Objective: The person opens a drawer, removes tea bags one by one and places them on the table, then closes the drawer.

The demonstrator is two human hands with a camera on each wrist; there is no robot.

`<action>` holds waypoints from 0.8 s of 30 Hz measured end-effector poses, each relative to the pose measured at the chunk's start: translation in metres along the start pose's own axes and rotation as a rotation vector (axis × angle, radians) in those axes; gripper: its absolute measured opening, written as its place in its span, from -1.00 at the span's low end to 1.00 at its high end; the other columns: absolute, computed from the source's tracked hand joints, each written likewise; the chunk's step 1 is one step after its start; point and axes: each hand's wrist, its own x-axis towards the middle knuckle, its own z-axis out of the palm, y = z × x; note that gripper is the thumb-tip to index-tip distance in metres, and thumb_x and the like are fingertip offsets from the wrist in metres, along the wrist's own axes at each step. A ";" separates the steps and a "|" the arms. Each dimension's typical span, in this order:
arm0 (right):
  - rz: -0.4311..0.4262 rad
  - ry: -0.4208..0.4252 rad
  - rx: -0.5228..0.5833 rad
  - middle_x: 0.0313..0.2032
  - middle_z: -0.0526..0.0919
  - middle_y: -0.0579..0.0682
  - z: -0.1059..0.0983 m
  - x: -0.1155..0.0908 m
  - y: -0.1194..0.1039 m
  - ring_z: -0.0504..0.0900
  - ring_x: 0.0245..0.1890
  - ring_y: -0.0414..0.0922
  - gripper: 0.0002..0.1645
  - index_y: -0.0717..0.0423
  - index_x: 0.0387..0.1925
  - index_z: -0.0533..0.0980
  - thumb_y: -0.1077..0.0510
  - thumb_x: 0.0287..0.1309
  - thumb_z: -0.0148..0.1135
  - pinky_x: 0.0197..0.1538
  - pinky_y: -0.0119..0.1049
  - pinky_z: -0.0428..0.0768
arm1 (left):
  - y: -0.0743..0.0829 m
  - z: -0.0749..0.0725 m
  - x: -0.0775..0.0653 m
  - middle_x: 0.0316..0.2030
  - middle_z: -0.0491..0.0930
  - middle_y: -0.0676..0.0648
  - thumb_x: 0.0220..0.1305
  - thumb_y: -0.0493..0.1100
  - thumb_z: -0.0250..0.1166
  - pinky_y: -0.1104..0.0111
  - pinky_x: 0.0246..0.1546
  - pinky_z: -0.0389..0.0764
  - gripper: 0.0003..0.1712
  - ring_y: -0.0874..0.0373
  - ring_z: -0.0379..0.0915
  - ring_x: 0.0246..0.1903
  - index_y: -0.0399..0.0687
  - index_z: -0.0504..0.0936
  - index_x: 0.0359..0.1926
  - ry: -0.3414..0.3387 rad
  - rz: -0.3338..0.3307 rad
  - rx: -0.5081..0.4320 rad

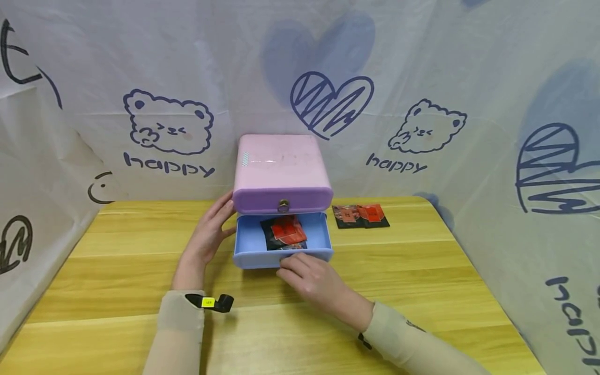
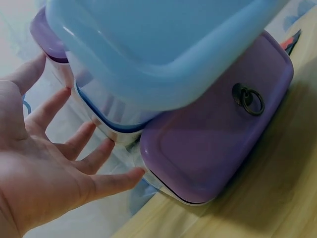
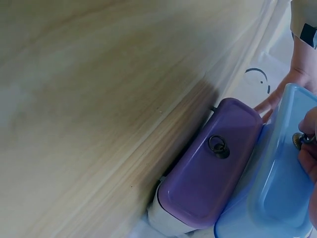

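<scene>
The blue drawer [image 1: 249, 260] juts from the box [image 1: 281, 161] toward me, long side running left to right, just beyond my right hand [image 1: 311, 278], the nearer to its front, whose fingers pinch the handle [image 3: 296, 141]. My left hand [image 1: 208, 234] spreads wide against the box's left side. A packet [image 1: 288, 230] lies inside; two packets [image 1: 372, 214] overlap on the table [image 1: 398, 291] at right. Their red labels are probably printed, too small to read; the backdrop [image 1: 169, 165] says "happy".
</scene>
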 end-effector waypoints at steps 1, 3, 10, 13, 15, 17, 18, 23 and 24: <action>0.004 0.000 0.002 -0.19 0.60 0.02 0.000 0.000 0.000 0.46 -0.14 -0.14 -0.73 0.15 -0.19 0.56 0.29 0.25 -0.07 -0.03 -0.37 0.50 | 0.000 0.000 0.000 0.33 0.10 -0.02 0.26 0.17 0.07 -0.22 0.14 0.11 -0.38 0.08 0.00 0.23 0.25 0.20 0.32 -0.001 -0.004 -0.002; 0.012 -0.002 0.008 -0.19 0.59 0.03 -0.001 -0.001 -0.001 0.45 -0.14 -0.14 -0.73 0.15 -0.19 0.56 0.28 0.26 -0.08 -0.04 -0.37 0.50 | 0.001 0.000 0.001 0.33 0.11 -0.02 0.25 0.17 0.09 -0.24 0.13 0.11 -0.38 0.08 0.00 0.23 0.26 0.21 0.31 -0.004 -0.012 -0.001; 0.024 0.009 0.019 -0.20 0.59 0.02 -0.003 -0.002 -0.001 0.45 -0.17 -0.14 -0.75 0.15 -0.23 0.57 0.27 0.25 -0.06 -0.05 -0.38 0.50 | 0.002 0.001 0.001 0.32 0.13 -0.02 0.24 0.16 0.10 -0.25 0.12 0.11 -0.38 0.08 0.01 0.23 0.24 0.23 0.31 -0.004 -0.015 -0.009; 0.021 0.019 0.018 -0.20 0.59 0.02 -0.002 -0.003 -0.001 0.44 -0.17 -0.14 -0.75 0.15 -0.24 0.57 0.27 0.25 -0.05 -0.06 -0.39 0.50 | 0.003 0.001 0.001 0.32 0.14 -0.03 0.24 0.16 0.10 -0.25 0.12 0.10 -0.38 0.08 0.02 0.22 0.23 0.23 0.31 -0.003 -0.010 -0.014; 0.017 0.024 0.017 -0.20 0.58 0.02 -0.002 -0.003 -0.001 0.44 -0.17 -0.14 -0.75 0.15 -0.24 0.57 0.27 0.24 -0.06 -0.06 -0.39 0.50 | 0.003 0.001 0.001 0.31 0.15 -0.03 0.24 0.15 0.10 -0.25 0.12 0.11 -0.38 0.09 0.03 0.22 0.23 0.23 0.30 -0.002 -0.008 -0.017; 0.015 0.025 0.016 -0.20 0.58 0.03 -0.001 -0.003 -0.001 0.44 -0.17 -0.14 -0.75 0.15 -0.24 0.57 0.27 0.25 -0.06 -0.06 -0.39 0.50 | 0.002 0.001 0.000 0.31 0.16 -0.04 0.24 0.14 0.11 -0.25 0.12 0.11 -0.38 0.09 0.04 0.21 0.21 0.23 0.30 0.000 -0.004 -0.025; 0.014 0.024 0.017 -0.20 0.58 0.03 -0.001 -0.004 -0.001 0.44 -0.16 -0.14 -0.74 0.15 -0.24 0.57 0.27 0.25 -0.07 -0.06 -0.39 0.50 | 0.002 0.001 0.000 0.30 0.16 -0.04 0.24 0.14 0.11 -0.25 0.12 0.12 -0.38 0.09 0.04 0.21 0.21 0.24 0.30 0.001 -0.003 -0.029; 0.020 0.011 0.027 -0.18 0.58 0.02 -0.002 -0.004 -0.001 0.44 -0.14 -0.14 -0.74 0.15 -0.22 0.57 0.26 0.25 -0.07 -0.03 -0.38 0.49 | 0.001 0.000 0.000 0.31 0.15 -0.04 0.24 0.14 0.11 -0.26 0.12 0.11 -0.38 0.08 0.03 0.22 0.21 0.23 0.30 0.001 -0.002 -0.029; 0.023 0.009 0.035 -0.18 0.58 0.02 -0.003 -0.003 -0.001 0.44 -0.14 -0.15 -0.75 0.15 -0.21 0.57 0.25 0.25 -0.05 -0.02 -0.38 0.48 | 0.001 -0.001 0.000 0.31 0.15 -0.04 0.24 0.15 0.11 -0.26 0.12 0.11 -0.38 0.08 0.02 0.22 0.23 0.24 0.30 0.002 -0.005 -0.025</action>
